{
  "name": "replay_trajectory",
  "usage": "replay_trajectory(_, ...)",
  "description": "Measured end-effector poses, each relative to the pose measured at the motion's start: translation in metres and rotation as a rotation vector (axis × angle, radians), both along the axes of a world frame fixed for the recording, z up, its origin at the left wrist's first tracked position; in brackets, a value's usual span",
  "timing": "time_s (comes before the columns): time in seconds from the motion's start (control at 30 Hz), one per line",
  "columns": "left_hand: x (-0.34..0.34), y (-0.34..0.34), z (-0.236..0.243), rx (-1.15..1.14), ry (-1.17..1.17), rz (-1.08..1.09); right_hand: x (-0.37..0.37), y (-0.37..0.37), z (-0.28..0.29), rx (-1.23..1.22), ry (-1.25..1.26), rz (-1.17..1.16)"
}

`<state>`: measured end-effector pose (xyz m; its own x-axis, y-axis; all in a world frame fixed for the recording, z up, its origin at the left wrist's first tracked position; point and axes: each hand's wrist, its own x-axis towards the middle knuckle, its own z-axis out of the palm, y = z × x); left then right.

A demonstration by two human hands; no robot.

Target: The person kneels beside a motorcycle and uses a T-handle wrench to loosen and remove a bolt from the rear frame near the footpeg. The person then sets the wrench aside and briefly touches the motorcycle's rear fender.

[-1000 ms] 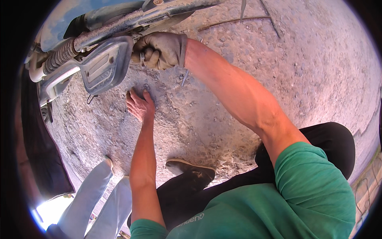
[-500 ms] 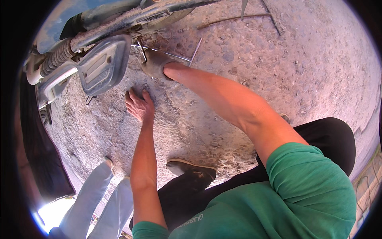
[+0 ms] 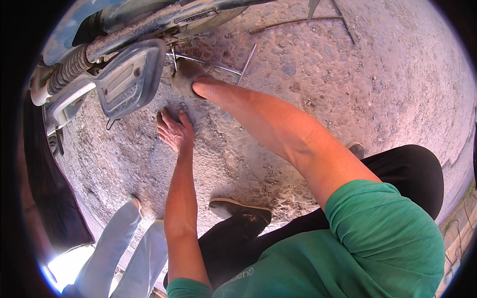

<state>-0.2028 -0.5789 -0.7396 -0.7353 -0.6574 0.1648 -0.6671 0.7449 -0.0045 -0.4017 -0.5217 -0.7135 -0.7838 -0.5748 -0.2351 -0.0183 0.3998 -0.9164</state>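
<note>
Slim silver T-shaped metal rod [image 3: 211,64] beside grey plastic footboard [image 3: 131,77]. Judged stiff, lightish, slippery; hold by crossbar. Brown-gloved right hand [image 3: 186,78] near it: fingers hidden, grip indeterminate. Bare left hand [image 3: 175,131]: fingers apart, on rough stony ground [image 3: 377,89].

Strong, pink-tinged light washed over the rough ground [image 3: 298,109], framed by a black fisheye rim.
Glare burned out a white patch at the lower left, beside the pale trousers [image 3: 102,248], and violet-blue fringing edged the rim there. The ground looked palest toward the right, while the dark cloth [image 3: 52,193] and the vehicle's [image 3: 131,77] recesses sank into shade. Shapes bowed near the border; the bare left hand [image 3: 174,130] appeared fairly crisp.
</note>
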Motion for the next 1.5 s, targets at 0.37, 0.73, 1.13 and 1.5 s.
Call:
replay_trajectory(0.37, -0.001, 0.001, 0.0, -0.013, 0.005, 0.007, 0.001, 0.02, 0.02, -0.286, -0.618, 0.05)
replay_trajectory(0.73, 0.0, -0.001, -0.002, -0.013, 0.009, -0.001, -0.009, 0.038, 0.036, -0.271, -0.569, 0.13)
replay_trajectory(1.13, 0.001, 0.0, -0.002, -0.034, 0.006, -0.01, -0.024, 0.044, 0.06, -0.461, -1.042, 0.031)
replay_trajectory(1.5, 0.001, 0.001, 0.0, -0.017, -0.008, -0.001, -0.044, 0.065, 0.065, -0.729, -1.415, 0.2)
